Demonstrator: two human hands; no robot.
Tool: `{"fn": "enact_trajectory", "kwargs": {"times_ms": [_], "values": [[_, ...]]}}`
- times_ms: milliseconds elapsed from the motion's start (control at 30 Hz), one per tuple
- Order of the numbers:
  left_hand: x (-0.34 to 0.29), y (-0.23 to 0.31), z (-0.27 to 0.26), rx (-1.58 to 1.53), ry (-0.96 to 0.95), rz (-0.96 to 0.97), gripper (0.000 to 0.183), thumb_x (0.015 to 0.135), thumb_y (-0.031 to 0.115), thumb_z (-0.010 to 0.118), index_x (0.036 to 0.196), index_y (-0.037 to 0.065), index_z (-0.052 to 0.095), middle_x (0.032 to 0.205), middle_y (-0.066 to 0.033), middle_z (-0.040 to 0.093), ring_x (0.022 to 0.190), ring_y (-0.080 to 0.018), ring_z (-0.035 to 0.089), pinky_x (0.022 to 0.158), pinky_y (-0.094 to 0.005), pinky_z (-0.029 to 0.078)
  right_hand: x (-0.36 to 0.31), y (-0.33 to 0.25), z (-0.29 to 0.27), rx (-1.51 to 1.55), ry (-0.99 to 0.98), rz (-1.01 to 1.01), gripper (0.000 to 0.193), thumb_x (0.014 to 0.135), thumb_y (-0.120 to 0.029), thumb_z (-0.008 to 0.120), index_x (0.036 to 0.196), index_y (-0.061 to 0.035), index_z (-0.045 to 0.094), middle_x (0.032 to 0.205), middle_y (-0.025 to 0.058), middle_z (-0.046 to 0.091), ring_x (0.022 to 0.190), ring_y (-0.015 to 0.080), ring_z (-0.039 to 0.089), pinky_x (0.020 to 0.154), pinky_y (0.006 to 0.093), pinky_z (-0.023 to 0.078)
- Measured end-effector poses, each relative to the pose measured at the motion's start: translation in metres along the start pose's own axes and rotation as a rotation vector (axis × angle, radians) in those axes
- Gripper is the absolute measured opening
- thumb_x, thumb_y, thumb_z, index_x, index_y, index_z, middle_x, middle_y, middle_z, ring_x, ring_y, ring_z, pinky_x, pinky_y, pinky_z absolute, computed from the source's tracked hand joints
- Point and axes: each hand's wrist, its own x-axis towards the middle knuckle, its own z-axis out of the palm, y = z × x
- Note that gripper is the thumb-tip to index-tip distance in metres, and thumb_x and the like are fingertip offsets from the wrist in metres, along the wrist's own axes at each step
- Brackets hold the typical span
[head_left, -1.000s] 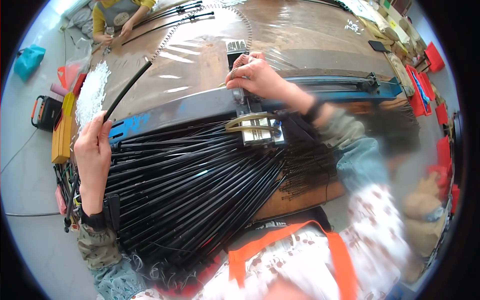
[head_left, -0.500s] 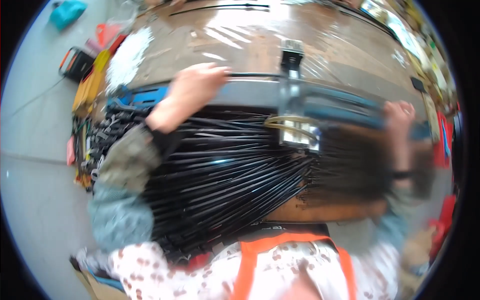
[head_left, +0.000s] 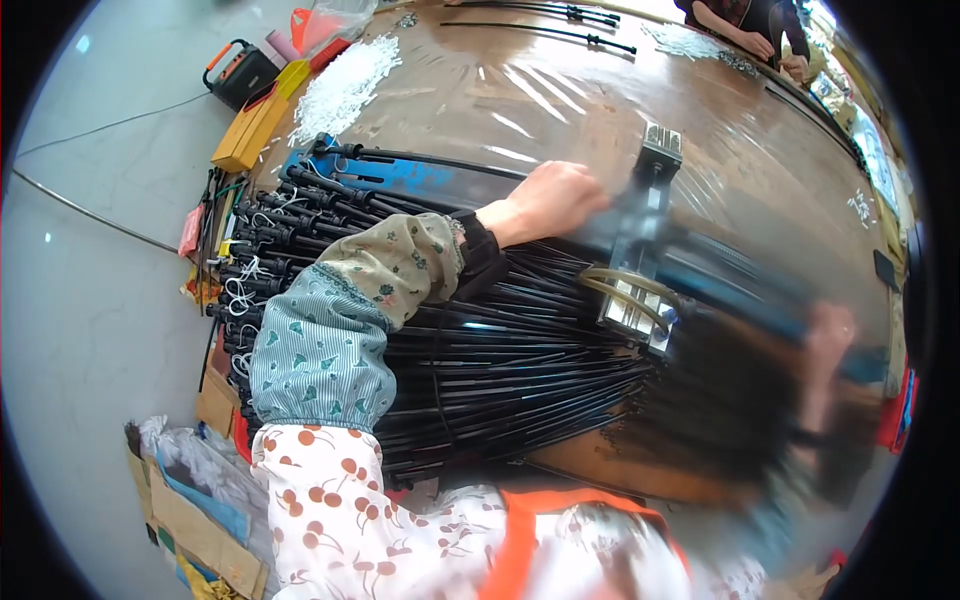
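Note:
My left hand point(head_left: 555, 200) is closed just left of the metal fixture point(head_left: 645, 215), its fingers curled together. A thin black rod point(head_left: 440, 161) with a dark fitting at its left end runs into this hand from the left. My right hand point(head_left: 830, 335) is at the far right beyond the fixture, smeared by motion, so its fingers cannot be made out. Under my left forearm lies a thick bundle of similar black rods point(head_left: 500, 370), fanning from the fixture's near end. Their left ends carry black fittings, some with white ties. A yellowish tube point(head_left: 625, 283) loops over the fixture.
A pile of small white pieces point(head_left: 347, 88) lies on the brown table point(head_left: 460, 110). Several black rods point(head_left: 540, 27) rest at the far edge. A yellow box point(head_left: 247, 130) stands by the left edge. Another person's hands point(head_left: 757, 45) are at the upper right.
My view has shifted, so the table appears lower and farther right. My left hand is now closer to the fixture. My right hand is blurred in both frames.

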Motion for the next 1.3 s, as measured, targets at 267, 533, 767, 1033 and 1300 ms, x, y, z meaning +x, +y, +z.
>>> {"fn": "enact_trajectory", "kwargs": {"times_ms": [267, 533, 767, 1033, 1300], "values": [[-0.008, 0.0, 0.003, 0.102, 0.174, 0.022, 0.019, 0.084, 0.03, 0.075, 0.084, 0.011, 0.071, 0.084, -0.0082, 0.067, 0.085, -0.0295, 0.066, 0.073, -0.0416, 0.053, -0.005, -0.005, -0.002, -0.021, -0.066, 0.048, 0.017, 0.093, -0.013, 0.067, 0.108, -0.0058, 0.071, 0.1, 0.0117, 0.068, 0.108, 0.0297, 0.059, 0.099, 0.0426, 0.041], [0.009, 0.011, 0.011, 0.211, -0.076, 0.049, 0.02, 0.098, 0.026, 0.057, 0.089, 0.008, 0.06, 0.076, -0.0171, 0.067, 0.073, -0.0384, 0.068, 0.063, -0.0503, 0.053, 0.017, -0.156, -0.062, 0.185, 0.04, -0.183, 0.022, 0.089, -0.007, 0.068, 0.111, -0.0038, 0.071, 0.123, 0.0089, 0.07, 0.132, 0.0325, 0.053, 0.112, 0.0494, 0.033], [0.01, 0.019, 0.011, 0.202, -0.024, 0.0, 0.016, 0.097, 0.021, 0.058, 0.09, 0.007, 0.058, 0.077, -0.0216, 0.064, 0.076, -0.0446, 0.063, 0.063, -0.0533, 0.046, -0.009, -0.176, -0.04, 0.412, -0.022, -0.091, 0.023, 0.085, -0.015, 0.075, 0.107, -0.0083, 0.073, 0.103, 0.0023, 0.073, 0.109, 0.0258, 0.062, 0.098, 0.0407, 0.039], [0.002, 0.018, 0.015, 0.3, 0.013, 0.037, 0.016, 0.097, 0.02, 0.059, 0.088, 0.007, 0.057, 0.079, -0.0162, 0.065, 0.077, -0.0394, 0.063, 0.065, -0.0485, 0.047, -0.001, -0.203, -0.019, 0.805, -0.279, 0.002, 0.023, 0.083, -0.003, 0.072, 0.105, 0.0011, 0.066, 0.093, 0.0167, 0.067, 0.088, 0.0341, 0.064, 0.077, 0.0411, 0.053], [0.021, 0.016, 0.024, 0.363, 0.121, 0.335, 0.014, 0.095, 0.016, 0.06, 0.086, 0.009, 0.054, 0.079, -0.0098, 0.061, 0.077, -0.0294, 0.063, 0.066, -0.0424, 0.048, -0.01, -0.144, 0.004, 0.51, -0.344, -0.078, 0.007, 0.087, -0.011, 0.064, 0.09, -0.0056, 0.067, 0.078, 0.014, 0.067, 0.079, 0.0329, 0.07, 0.067, 0.0405, 0.055]]}}
